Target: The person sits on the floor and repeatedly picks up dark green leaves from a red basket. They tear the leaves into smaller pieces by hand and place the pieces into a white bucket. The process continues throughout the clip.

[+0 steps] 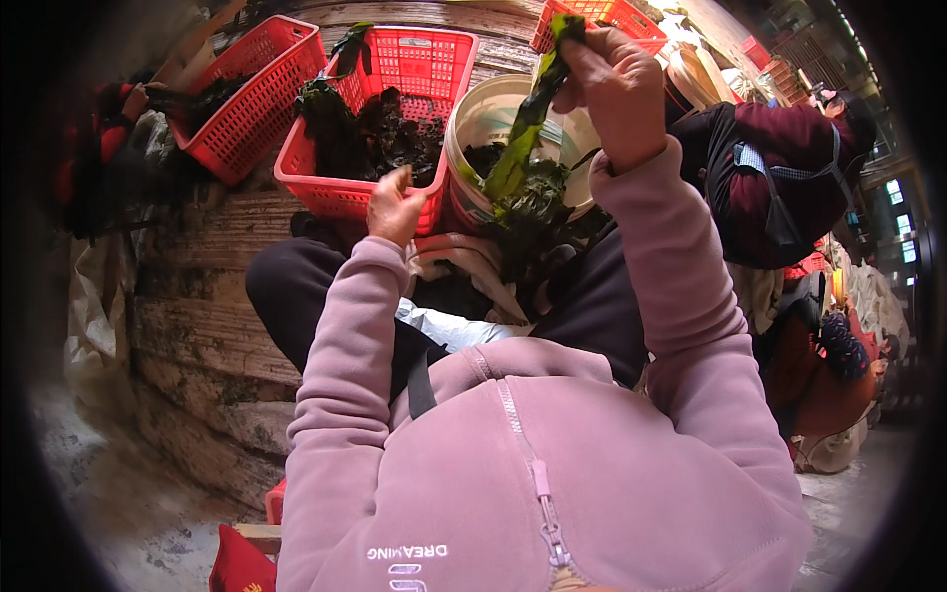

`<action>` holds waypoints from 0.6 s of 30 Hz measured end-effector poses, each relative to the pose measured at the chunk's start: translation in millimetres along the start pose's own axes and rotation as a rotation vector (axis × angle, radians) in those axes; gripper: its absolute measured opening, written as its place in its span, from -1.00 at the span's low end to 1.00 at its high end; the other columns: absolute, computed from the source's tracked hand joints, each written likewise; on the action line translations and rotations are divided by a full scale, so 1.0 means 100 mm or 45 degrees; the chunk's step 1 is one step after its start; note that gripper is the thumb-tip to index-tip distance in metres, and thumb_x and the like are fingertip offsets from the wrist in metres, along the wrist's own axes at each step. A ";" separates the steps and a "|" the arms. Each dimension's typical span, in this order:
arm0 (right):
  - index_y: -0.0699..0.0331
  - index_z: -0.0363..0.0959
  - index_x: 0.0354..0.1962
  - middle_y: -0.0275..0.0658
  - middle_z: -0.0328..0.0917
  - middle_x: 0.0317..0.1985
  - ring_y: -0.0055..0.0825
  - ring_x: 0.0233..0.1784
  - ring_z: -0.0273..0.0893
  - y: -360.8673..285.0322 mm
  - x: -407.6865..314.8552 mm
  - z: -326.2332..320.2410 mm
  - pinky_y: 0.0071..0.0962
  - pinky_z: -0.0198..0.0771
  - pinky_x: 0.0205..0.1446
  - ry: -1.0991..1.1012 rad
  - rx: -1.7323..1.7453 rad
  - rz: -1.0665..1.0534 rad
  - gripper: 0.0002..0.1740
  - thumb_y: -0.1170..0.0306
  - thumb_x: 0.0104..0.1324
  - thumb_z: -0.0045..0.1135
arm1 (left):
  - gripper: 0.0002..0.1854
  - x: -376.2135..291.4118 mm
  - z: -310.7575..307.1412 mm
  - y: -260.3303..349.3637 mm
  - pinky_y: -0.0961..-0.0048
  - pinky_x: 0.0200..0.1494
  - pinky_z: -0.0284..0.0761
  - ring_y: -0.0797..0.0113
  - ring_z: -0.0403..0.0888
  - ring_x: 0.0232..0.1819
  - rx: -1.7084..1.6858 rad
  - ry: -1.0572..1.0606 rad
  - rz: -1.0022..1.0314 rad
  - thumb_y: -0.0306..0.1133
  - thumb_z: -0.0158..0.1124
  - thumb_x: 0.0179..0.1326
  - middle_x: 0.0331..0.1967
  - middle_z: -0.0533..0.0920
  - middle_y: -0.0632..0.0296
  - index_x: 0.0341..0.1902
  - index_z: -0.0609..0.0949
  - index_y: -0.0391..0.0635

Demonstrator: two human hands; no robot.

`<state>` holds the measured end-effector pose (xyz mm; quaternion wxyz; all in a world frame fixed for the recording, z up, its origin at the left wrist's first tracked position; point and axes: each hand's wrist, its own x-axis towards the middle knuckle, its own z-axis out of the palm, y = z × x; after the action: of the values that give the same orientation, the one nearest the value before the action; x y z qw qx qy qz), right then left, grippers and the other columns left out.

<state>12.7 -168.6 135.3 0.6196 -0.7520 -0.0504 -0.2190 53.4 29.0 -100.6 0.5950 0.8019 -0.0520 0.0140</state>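
Observation:
My right hand [618, 92] is raised over a white plastic bucket [473, 122], pinching the upper end of a long green kelp strip [527, 140]. The strip hangs down into the bucket, where more wet kelp [540, 196] is bunched and spills over the near rim. My left hand [394, 207] is at the near right rim of a red perforated plastic crate [325, 189], its fingers curled. Whether it grips anything is hidden. Dark seaweed [396, 137] lies in that crate, some draped over its left side.
At left, another person's hand [135, 102] is by a second red crate [248, 103] with dark kelp. To the right sits a person in a maroon top [784, 163]; another person [836, 377] is lower right. A third red crate [614, 11] stands beyond the bucket. Worn planks [214, 266] run beneath.

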 end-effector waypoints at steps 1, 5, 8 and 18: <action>0.42 0.46 -0.35 -0.27 0.51 -0.59 -0.68 -0.71 0.38 0.03 -0.05 0.02 -0.72 0.30 -0.61 -0.046 0.051 0.015 -0.85 0.47 0.21 0.00 | -0.45 0.04 -0.02 0.25 0.40 0.09 0.37 0.22 0.52 0.00 -0.319 0.000 0.121 -0.41 0.30 -0.08 -0.05 0.55 -0.04 0.06 0.45 -0.33; 0.42 0.48 -0.40 -0.32 0.50 -0.61 -0.73 -0.71 0.35 0.18 -0.27 0.14 -0.74 0.24 -0.64 -0.208 0.200 0.104 -0.89 0.52 0.18 0.02 | -0.47 -0.02 -0.05 1.17 0.45 0.10 0.32 0.32 0.44 0.03 -0.819 -0.378 0.494 -0.45 0.23 0.04 -0.01 0.50 0.08 0.14 0.38 -0.24; 0.42 0.49 -0.34 -0.35 0.48 -0.61 -0.75 -0.68 0.35 0.28 -0.37 0.15 -0.73 0.27 -0.62 -0.292 0.346 0.201 -0.88 0.55 0.17 0.03 | -0.67 -0.09 0.02 1.52 0.63 -0.16 0.44 0.52 0.53 -0.23 -1.073 -0.502 0.385 -0.66 0.23 0.00 -0.25 0.61 0.24 -0.09 0.55 -0.26; 0.36 0.52 -0.30 -0.31 0.54 -0.44 -0.63 -0.49 0.49 0.59 -0.71 0.28 -0.66 0.43 -0.48 -0.113 0.453 0.651 -0.75 0.32 0.19 0.13 | -0.87 -0.20 0.16 1.33 0.45 -0.43 0.47 0.23 0.56 -0.50 0.272 0.442 0.978 -0.56 0.23 -0.10 -0.54 0.55 0.15 -0.40 0.60 -0.14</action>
<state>-23.4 -141.9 49.4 0.7736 -0.6290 0.0759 -0.0108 19.2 -23.6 19.9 0.4602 0.7673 -0.2439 0.3742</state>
